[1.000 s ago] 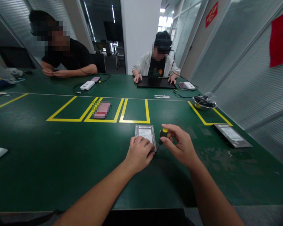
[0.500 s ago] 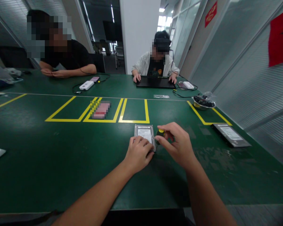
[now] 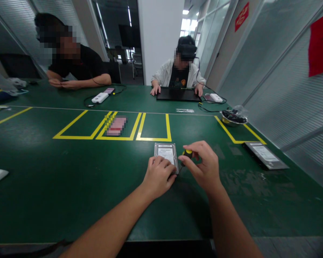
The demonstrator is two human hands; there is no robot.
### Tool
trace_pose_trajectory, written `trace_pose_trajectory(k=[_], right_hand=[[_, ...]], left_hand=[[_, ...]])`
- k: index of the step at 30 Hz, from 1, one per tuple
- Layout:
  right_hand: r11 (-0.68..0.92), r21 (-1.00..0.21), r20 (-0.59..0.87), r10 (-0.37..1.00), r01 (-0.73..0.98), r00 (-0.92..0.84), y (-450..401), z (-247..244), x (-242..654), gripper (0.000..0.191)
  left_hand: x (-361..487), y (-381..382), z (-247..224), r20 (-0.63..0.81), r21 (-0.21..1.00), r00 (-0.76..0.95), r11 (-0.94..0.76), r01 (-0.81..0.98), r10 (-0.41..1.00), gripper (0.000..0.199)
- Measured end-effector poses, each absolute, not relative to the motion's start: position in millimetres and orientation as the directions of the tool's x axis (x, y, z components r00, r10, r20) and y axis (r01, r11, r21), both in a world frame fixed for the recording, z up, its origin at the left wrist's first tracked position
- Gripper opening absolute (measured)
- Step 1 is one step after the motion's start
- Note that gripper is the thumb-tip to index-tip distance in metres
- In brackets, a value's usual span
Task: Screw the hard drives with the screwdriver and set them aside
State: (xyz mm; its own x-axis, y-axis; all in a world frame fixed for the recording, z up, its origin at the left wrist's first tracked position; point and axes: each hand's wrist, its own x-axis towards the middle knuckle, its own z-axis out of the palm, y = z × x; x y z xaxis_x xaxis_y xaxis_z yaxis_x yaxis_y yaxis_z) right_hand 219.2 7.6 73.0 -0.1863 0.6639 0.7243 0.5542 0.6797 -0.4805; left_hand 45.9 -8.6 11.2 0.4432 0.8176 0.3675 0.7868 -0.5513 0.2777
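Observation:
A silver hard drive (image 3: pixel 165 150) with a white label lies flat on the green table. My left hand (image 3: pixel 160 175) is closed over its near part, fingers curled on the top and thumb at the near right edge. In my right hand (image 3: pixel 201 163) a small screwdriver (image 3: pixel 187 153) with a yellow and black handle is pinched between thumb and fingers. The screwdriver leans to the right, its thin shaft running down to the drive's near right corner. Whether the tip sits in a screw is too small to tell.
Another drive (image 3: pixel 266 156) lies at the right, near a metal bowl (image 3: pixel 234 118) of dark items. Yellow tape marks (image 3: pixel 153 139) cross the table, with a pink phone-like object (image 3: pixel 117 126) in one. Two people sit opposite, one with hands on a black panel (image 3: pixel 179 94).
My right hand has shifted slightly to the right, and the screwdriver handle tilts further that way. My left hand and the hard drive stay in place.

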Motion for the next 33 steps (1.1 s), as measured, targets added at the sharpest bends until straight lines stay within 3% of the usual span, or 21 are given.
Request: trace_pose_trajectory(k=[6, 33], right_hand=[[0.703, -0.462, 0.749, 0.636, 0.541, -0.188, 5.2, 72.4, 218.4, 0.031], [0.729, -0.475, 0.765, 0.619, 0.492, -0.179, 2.8, 66.4, 212.7, 0.028]], left_hand=[[46.0, -8.4, 12.1, 0.357, 0.289, 0.445, -0.551, 0.783, 0.821, 0.013], [45.1, -8.2, 11.8, 0.358, 0.279, 0.459, -0.563, 0.778, 0.813, 0.013]])
